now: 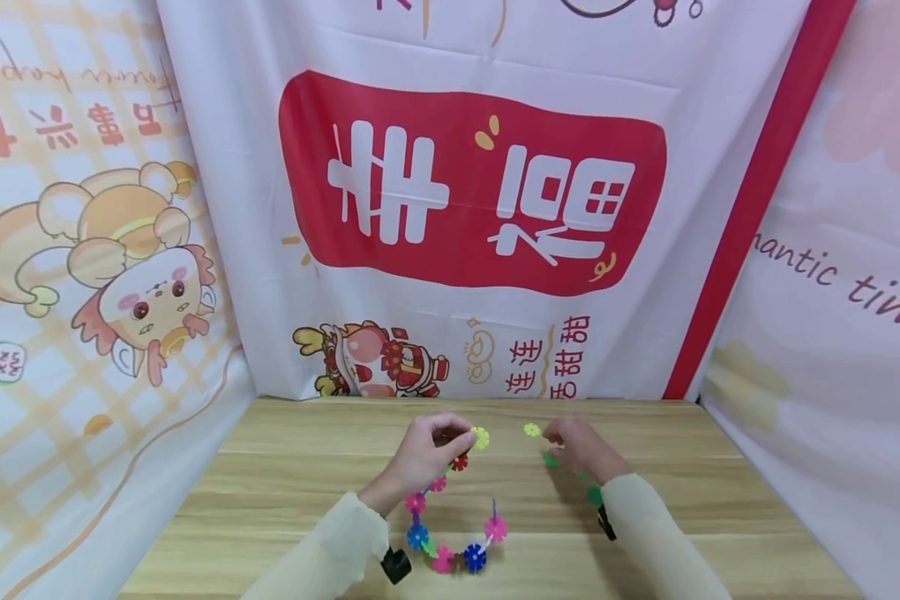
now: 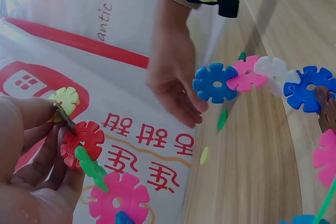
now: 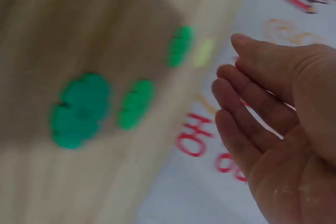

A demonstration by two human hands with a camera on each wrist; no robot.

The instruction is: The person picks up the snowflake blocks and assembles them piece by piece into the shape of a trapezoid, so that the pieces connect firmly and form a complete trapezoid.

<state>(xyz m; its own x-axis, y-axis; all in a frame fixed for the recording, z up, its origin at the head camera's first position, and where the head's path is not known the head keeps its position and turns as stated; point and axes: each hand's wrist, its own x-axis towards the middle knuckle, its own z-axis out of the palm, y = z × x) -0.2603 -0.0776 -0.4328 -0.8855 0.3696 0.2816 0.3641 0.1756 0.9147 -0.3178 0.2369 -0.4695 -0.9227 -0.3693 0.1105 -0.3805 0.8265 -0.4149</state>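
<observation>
My left hand (image 1: 429,454) pinches one end of a chain of notched plastic flower discs, where a yellow disc (image 2: 67,97) and a brown disc (image 2: 64,118) join. From there hang a red disc (image 2: 83,144), a green one (image 2: 92,169) and a pink one (image 2: 119,198). The chain curves round to a pink disc (image 1: 496,528) and an upright blue disc (image 2: 216,83) at its other end. Holding nothing, my right hand (image 3: 273,103) hovers above the table with fingers slightly bent. Near it lie a loose yellow disc (image 1: 532,430) and a green disc (image 1: 550,458).
A larger dark green disc (image 3: 81,111) and another small green disc (image 3: 135,104) lie on the wood-grain table (image 1: 300,467) by my right forearm. Printed cloth (image 1: 472,192) hangs behind the table and along both sides.
</observation>
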